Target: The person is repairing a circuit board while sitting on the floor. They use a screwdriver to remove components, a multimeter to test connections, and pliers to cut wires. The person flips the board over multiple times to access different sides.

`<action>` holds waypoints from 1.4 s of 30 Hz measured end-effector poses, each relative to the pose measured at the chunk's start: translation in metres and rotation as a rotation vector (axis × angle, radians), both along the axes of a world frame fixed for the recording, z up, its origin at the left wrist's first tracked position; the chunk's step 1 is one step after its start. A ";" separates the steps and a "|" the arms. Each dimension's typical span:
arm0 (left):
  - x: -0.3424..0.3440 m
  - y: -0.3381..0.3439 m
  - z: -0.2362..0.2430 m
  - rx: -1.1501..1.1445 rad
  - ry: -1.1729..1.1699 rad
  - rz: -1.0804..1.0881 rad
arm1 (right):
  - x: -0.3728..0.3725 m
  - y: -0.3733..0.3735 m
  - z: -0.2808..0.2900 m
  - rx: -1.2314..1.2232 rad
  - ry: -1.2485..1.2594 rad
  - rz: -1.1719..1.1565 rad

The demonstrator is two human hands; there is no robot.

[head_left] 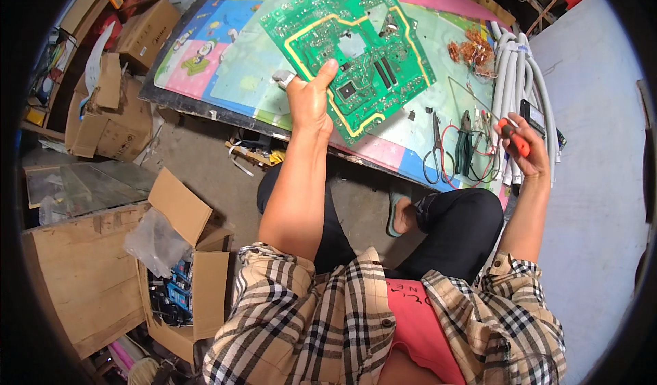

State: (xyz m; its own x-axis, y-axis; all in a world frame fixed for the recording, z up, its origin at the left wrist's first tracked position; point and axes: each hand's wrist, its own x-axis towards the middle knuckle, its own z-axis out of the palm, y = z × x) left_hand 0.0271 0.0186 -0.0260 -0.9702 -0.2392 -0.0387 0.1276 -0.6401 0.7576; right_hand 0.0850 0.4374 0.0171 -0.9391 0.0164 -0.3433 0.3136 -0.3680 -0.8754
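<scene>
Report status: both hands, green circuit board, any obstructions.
Left hand gripping green rectangular circuit board. Right hand holding red-and-black-handled screwdriver. Dark metal scissors, green-handled pliers lie between hands.

Green circuit board (363,65) and red-handled screwdriver (521,145) slant.

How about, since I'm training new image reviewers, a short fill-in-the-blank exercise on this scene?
1. The left hand holds a circuit board whose main colour is ____.
2. Of the circuit board and the red-handled tool, the right hand holds the ____.
3. In the picture, the scissors lie to the ____ of the pliers.
4. The lower-left cardboard box stands ____ rather than closed.

Missing words: green; red-handled tool; left; open.
</scene>
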 end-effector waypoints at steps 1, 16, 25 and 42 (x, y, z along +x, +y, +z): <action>-0.003 0.001 -0.003 -0.010 -0.017 0.016 | -0.006 0.012 -0.001 -0.143 -0.007 -0.057; 0.006 -0.005 0.015 -0.023 -0.122 0.043 | -0.051 -0.063 0.043 1.489 0.719 -0.803; 0.009 -0.008 0.014 -0.125 -0.187 0.098 | 0.014 -0.107 0.140 0.780 1.173 -0.865; 0.011 -0.010 0.015 -0.165 -0.125 0.240 | 0.021 -0.127 0.134 0.609 1.165 -0.662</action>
